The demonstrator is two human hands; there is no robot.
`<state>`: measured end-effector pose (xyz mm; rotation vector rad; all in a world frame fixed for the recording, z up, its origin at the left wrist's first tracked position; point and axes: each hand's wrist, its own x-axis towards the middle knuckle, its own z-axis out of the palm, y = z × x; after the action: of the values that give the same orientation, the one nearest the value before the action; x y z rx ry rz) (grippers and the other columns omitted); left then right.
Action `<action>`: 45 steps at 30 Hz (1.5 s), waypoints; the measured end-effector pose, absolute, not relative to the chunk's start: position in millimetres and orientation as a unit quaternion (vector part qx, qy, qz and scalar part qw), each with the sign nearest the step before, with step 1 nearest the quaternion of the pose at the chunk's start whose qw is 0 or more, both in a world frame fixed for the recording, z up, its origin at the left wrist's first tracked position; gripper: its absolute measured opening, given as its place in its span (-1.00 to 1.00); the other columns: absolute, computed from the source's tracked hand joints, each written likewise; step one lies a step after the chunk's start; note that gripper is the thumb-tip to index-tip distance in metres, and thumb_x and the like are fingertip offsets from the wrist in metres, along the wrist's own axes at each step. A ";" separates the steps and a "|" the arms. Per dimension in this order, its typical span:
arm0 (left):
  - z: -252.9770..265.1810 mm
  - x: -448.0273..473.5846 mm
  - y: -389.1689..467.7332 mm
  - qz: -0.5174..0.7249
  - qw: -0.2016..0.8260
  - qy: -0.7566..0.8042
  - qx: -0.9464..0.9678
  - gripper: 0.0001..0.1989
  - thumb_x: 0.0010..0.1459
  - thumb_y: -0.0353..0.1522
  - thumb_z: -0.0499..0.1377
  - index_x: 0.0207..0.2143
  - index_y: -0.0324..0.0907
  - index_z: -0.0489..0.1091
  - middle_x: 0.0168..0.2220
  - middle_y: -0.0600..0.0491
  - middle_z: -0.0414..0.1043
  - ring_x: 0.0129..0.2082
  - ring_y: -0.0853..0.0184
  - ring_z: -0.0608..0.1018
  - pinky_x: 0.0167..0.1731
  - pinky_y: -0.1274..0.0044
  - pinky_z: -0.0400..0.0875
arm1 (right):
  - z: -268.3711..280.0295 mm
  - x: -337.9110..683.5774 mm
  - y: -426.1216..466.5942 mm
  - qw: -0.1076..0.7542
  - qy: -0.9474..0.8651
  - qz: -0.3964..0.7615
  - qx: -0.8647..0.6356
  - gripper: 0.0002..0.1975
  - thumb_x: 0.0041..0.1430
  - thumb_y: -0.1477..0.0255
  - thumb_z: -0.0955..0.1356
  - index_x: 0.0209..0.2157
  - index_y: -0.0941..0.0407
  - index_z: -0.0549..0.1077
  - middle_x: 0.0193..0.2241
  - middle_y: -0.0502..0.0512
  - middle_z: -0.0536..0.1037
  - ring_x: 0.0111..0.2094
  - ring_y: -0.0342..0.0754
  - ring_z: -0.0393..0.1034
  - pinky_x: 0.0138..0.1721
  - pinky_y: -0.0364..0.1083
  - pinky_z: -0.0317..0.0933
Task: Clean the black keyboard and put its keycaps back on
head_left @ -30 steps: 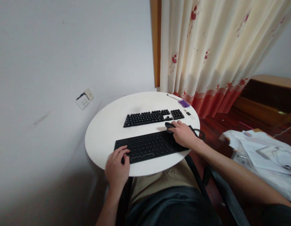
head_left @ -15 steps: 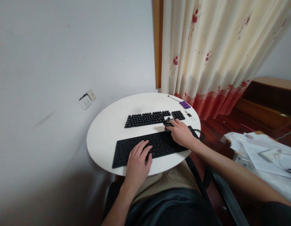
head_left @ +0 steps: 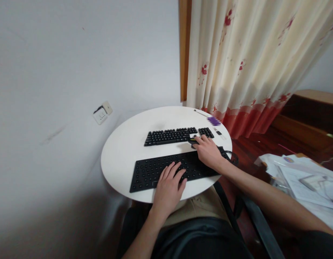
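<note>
A black keyboard (head_left: pixel 150 172) with its keycaps off lies near the front of a round white table (head_left: pixel 118 144), its bare switches showing. On its lower middle edge rests my left hand (head_left: pixel 170 185), fingers spread flat. My right hand (head_left: pixel 209 153) is over the keyboard's upper right part, fingers closed around a black object with a yellow mark (head_left: pixel 192 140); its kind is hard to make out. Behind them, loose black keycaps (head_left: pixel 169 136) lie in keyboard order, with a number-pad block (head_left: pixel 206 132) apart on the right.
A dark cable (head_left: pixel 232 156) coils at the table's right edge. Toward the back right lie a purple cloth-like piece (head_left: pixel 214 121), a thin stick (head_left: pixel 200 113) and a small black-and-clear item (head_left: pixel 218 133). Papers and plastic bags (head_left: pixel 298 180) are piled to the right. A wall stands left.
My left hand has slid to the right along the keyboard's front edge. My right hand keeps the black object in nearly the same place. The view has shifted slightly.
</note>
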<state>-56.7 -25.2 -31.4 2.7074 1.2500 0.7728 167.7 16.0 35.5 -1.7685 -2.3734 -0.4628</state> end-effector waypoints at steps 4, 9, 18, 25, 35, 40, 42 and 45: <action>-31.1 -56.4 -24.7 0.245 0.027 0.407 0.879 -0.68 0.32 -0.30 0.08 0.08 -0.05 0.41 0.26 0.02 0.31 0.29 0.11 0.28 0.28 0.14 0.20 | 33.0 170.5 14.0 0.078 -0.799 -0.131 -0.581 -0.65 0.27 0.57 0.22 -0.08 0.11 0.59 0.00 0.25 0.45 -0.03 0.15 0.19 -0.07 0.05 0.13; -32.3 -56.5 -24.2 0.253 0.031 0.407 0.877 -0.69 0.31 -0.30 0.08 0.07 -0.05 0.42 0.24 0.01 0.32 0.29 0.10 0.28 0.28 0.13 0.20 | 29.7 171.1 8.0 0.083 -0.789 -0.118 -0.597 -0.65 0.25 0.59 0.22 -0.11 0.13 0.59 -0.06 0.25 0.47 -0.05 0.13 0.21 -0.07 0.03 0.16; -30.1 -55.8 -25.9 0.250 0.038 0.416 0.874 -0.70 0.31 -0.30 0.09 0.06 -0.05 0.42 0.24 0.03 0.32 0.28 0.13 0.29 0.28 0.15 0.20 | 26.3 195.2 -19.9 0.084 -0.814 -0.056 -0.573 -0.74 0.16 0.56 0.28 -0.24 0.09 0.60 -0.15 0.18 0.48 -0.11 0.06 0.27 -0.07 -0.02 0.22; -31.6 -55.2 -25.5 0.248 0.026 0.416 0.875 -0.70 0.31 -0.31 0.10 0.06 -0.05 0.42 0.24 0.02 0.32 0.28 0.13 0.29 0.28 0.15 0.21 | 25.8 204.0 -39.3 0.123 -0.833 -0.053 -0.536 -0.67 0.12 0.59 0.29 -0.14 0.08 0.59 -0.07 0.16 0.46 -0.10 0.07 0.27 -0.03 0.00 0.24; -29.7 -54.4 -26.3 0.249 0.028 0.419 0.873 -0.71 0.33 -0.32 0.07 0.05 -0.05 0.42 0.24 0.04 0.33 0.28 0.15 0.29 0.28 0.17 0.20 | 25.7 201.2 -44.7 0.155 -0.826 -0.049 -0.539 -0.66 0.13 0.60 0.29 -0.13 0.08 0.58 -0.05 0.18 0.45 -0.08 0.08 0.27 -0.02 0.03 0.25; -30.2 -54.2 -27.1 0.248 0.026 0.427 0.869 -0.72 0.33 -0.34 0.06 0.04 -0.06 0.43 0.23 0.03 0.33 0.28 0.14 0.29 0.27 0.16 0.21 | 27.3 200.7 -45.5 0.131 -0.874 -0.003 -0.468 -0.72 0.09 0.61 0.30 -0.25 0.07 0.58 -0.07 0.13 0.46 -0.11 0.05 0.28 -0.04 0.01 0.26; -30.2 -54.1 -27.4 0.249 0.026 0.426 0.869 -0.71 0.33 -0.35 0.06 0.04 -0.06 0.43 0.23 0.03 0.34 0.28 0.14 0.29 0.26 0.16 0.23 | 29.5 201.4 -43.8 0.143 -0.847 -0.028 -0.511 -0.75 0.09 0.62 0.29 -0.32 0.09 0.57 -0.10 0.15 0.47 -0.12 0.07 0.28 -0.07 0.03 0.26; -30.3 -54.0 -27.8 0.261 0.023 0.432 0.863 -0.72 0.30 -0.37 0.08 0.02 -0.07 0.44 0.22 0.02 0.35 0.27 0.13 0.31 0.25 0.16 0.24 | 31.0 198.7 -44.2 0.160 -0.849 -0.016 -0.504 -0.70 0.08 0.63 0.28 -0.24 0.08 0.58 -0.07 0.16 0.45 -0.10 0.07 0.28 -0.05 0.02 0.26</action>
<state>-54.0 -27.8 -30.3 2.6723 1.3379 0.8074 198.7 -44.2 31.0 -1.4404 -2.4252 -0.0447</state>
